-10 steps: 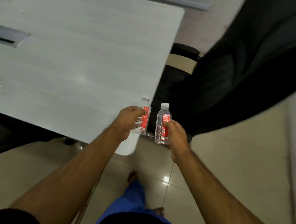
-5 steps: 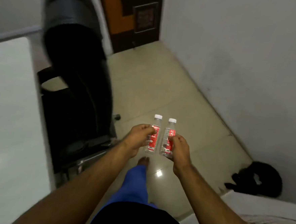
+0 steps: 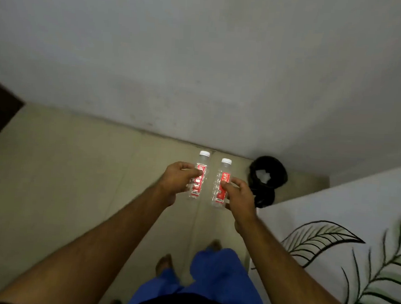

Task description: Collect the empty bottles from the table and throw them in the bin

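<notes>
A grey wall [image 3: 201,57] bounded the tiled floor [image 3: 62,177] ahead; a leaf-patterned white surface [image 3: 343,233] closed the right side. A black bin [image 3: 268,173] stood in the corner. Each hand held one upright bottle: left hand [image 3: 176,181] fingers curled around the left bottle [image 3: 199,175], right hand [image 3: 238,194] around the right bottle [image 3: 221,184]. Red labels partly read "EAR".

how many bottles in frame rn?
2. One clear plastic bottle with red label and white cap is held upright in the left hand; a matching one is in the right hand. More may lie hidden inside the black bin by the wall.
</notes>
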Demonstrator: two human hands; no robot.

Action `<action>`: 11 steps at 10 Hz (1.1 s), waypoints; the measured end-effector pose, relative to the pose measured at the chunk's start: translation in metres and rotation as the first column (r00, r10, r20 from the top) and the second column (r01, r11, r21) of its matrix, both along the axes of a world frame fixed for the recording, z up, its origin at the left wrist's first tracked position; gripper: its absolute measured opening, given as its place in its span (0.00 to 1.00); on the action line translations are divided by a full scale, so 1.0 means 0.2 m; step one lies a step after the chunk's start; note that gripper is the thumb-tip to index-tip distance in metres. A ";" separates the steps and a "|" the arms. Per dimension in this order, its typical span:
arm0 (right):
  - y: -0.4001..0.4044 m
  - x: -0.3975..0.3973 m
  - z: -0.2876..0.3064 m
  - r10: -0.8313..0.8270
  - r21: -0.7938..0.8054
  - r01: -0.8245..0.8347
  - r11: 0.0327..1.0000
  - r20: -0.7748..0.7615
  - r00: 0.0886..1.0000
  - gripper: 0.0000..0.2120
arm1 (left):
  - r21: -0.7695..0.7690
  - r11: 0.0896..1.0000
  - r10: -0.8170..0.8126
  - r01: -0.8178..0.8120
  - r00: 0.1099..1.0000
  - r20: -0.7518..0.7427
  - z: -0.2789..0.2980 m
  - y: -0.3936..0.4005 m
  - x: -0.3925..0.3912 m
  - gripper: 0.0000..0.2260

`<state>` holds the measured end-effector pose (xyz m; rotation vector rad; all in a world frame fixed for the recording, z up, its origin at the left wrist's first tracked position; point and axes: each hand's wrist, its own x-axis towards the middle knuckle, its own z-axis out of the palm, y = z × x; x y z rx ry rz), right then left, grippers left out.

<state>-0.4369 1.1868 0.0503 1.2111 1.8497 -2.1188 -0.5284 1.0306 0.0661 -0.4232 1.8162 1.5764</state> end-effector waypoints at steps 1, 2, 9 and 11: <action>0.29 -0.12 -0.10 -0.157 -0.027 0.158 0.987 0.024 0.987 0.20 | -0.009 0.980 -0.201 0.201 0.980 -0.006 -0.08 0.36 -0.25 0.13; 0.58 -0.23 -0.23 -0.269 -0.076 0.273 0.959 0.055 0.962 0.20 | -0.024 0.940 -0.341 0.341 0.940 -0.009 -0.17 0.76 -0.43 0.13; 1.76 -0.82 -2.22 -0.838 -0.042 0.881 0.471 0.292 0.462 0.15 | -0.147 0.412 -0.876 0.899 0.436 0.207 -2.20 2.65 -1.05 0.11; 1.89 -0.93 -2.73 -0.895 -0.237 0.950 0.203 0.349 0.278 0.15 | -0.325 0.173 -0.960 0.930 0.233 0.156 -2.75 2.84 -1.03 0.16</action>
